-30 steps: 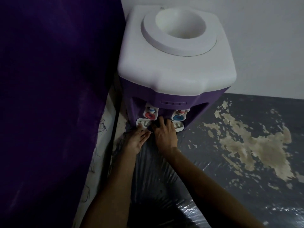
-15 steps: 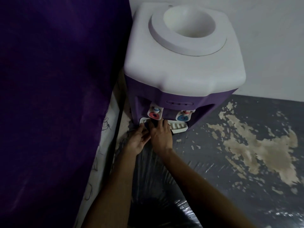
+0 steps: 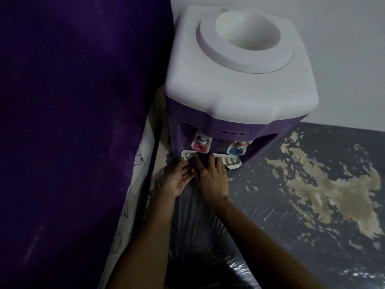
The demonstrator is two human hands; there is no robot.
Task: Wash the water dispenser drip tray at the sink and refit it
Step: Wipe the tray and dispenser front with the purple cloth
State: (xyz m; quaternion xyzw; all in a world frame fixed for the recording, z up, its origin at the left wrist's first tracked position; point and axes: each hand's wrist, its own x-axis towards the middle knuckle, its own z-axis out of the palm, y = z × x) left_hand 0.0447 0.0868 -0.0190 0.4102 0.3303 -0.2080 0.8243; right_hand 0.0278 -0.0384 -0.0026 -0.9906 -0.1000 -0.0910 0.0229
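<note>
A purple water dispenser [image 3: 239, 90] with a white top stands on the floor against the wall. Its white slotted drip tray [image 3: 230, 161] sits at the base under the red tap [image 3: 200, 146] and the blue tap [image 3: 236, 150]. My left hand [image 3: 177, 180] grips the tray's left front corner with curled fingers. My right hand [image 3: 210, 176] lies over the tray's middle, fingers spread onto a purple part there. The hands hide the tray's centre; its right end shows and sticks out a little from the dispenser.
A large dark purple cloth [image 3: 73, 122] hangs close on the left. A dark cable [image 3: 153, 174] runs down beside the dispenser. Shiny black plastic sheeting [image 3: 198, 226] lies under my arms. The grey floor [image 3: 323, 184] has peeled patches to the right.
Both hands stay on the tray, and my right hand has shifted left over its middle. More of the tray's right end shows than before. The view has drifted left.
</note>
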